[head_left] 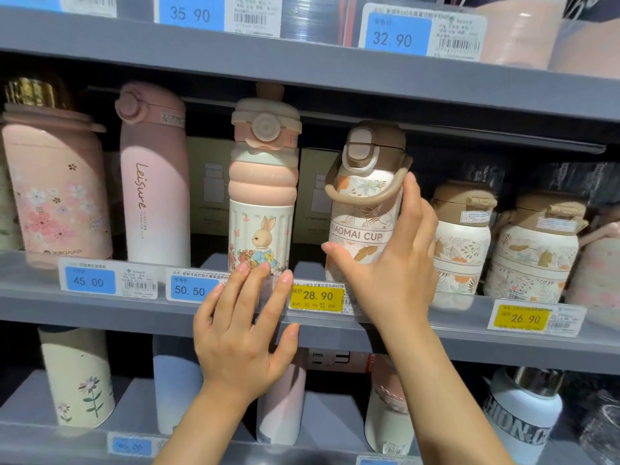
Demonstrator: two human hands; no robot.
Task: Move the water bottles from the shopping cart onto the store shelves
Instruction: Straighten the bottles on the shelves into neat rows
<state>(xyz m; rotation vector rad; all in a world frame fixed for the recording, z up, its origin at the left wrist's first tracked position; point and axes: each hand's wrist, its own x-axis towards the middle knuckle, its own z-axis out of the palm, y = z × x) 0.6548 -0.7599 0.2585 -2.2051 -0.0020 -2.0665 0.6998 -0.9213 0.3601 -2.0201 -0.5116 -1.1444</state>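
1. Bottle marked XIAOMAI CUP (364, 209) stands upright on the middle shelf (100, 307), at its front edge, above the yellow 28.90 price tag (317, 298).
2. Right hand (392, 263) grasps this bottle: fingers curl round its right side, thumb lies across the lower front.
3. Left hand (245, 333) is released, fingers straight and spread, fingertips at the clear front strip before the rabbit bottle (263, 196); contact with that bottle cannot be told.
4. Rabbit bottle stands just beside the held bottle, on its left; a pink Leisure bottle (154, 182) stands further left.
5. Two similar leaf-print bottles (459, 243) stand to the right.
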